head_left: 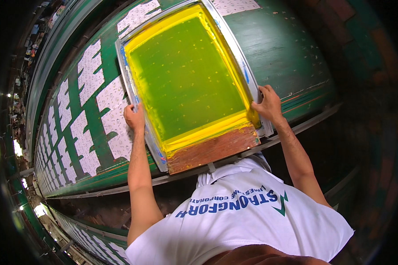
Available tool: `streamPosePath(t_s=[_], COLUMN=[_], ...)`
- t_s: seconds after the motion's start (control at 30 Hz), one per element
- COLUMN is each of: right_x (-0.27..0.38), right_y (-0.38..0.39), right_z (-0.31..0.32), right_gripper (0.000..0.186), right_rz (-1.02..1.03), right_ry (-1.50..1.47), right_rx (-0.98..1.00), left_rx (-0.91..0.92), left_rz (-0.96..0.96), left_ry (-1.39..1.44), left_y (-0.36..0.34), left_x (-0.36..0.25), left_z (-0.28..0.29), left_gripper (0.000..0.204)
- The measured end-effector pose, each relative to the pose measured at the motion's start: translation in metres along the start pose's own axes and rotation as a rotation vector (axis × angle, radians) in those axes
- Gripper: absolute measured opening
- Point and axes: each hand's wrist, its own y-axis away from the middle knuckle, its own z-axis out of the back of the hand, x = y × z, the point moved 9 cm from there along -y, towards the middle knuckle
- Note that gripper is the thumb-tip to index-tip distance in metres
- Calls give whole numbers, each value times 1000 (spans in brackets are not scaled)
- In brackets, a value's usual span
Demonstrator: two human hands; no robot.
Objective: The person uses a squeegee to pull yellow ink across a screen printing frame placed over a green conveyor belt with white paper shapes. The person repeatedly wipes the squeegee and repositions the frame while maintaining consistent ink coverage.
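A screen-printing frame (181, 84) with a yellow-green mesh and pale metal sides lies over the green table in front of me. My left hand (135, 117) is closed on its left side, fingers curled around the rail. On the opposite rail, my right hand (268, 104) grips the right side with thumb and fingers. A worn reddish-brown wooden board (214, 150) rests across the near end of the frame. Bright yellow ink or coating lines the mesh's edges. Whether the frame touches the table all round cannot be seen.
White printed fabric pieces (90, 73) lie in rows on the long green table (287, 53), to the left of and beyond the frame. A metal rail (305, 126) runs along the near table edge. Another table with similar pieces (90, 238) stands at lower left.
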Motion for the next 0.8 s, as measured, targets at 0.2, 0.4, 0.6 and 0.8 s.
streamPosePath(t_s=[0.2,0.4,0.6,0.8], right_x=[-79,-101,-104,-76], right_y=[-4,-2,-2,3], right_z=[21,12,8,13], right_gripper=[65,66,68,72], right_rz=[-27,-32,-55,65], right_ry=[5,-20,-13,133], right_rx=[-8,20,94,91], left_rx=[-38,-19,-61,-13], left_rz=[-1,22,-13,-12], left_ry=[-17,-30,-91,-155], left_y=[35,49,52,55], left_x=[-73,-83,-87,-84], left_z=[-27,-34,-36,-48], left_gripper=[32,33,31,33])
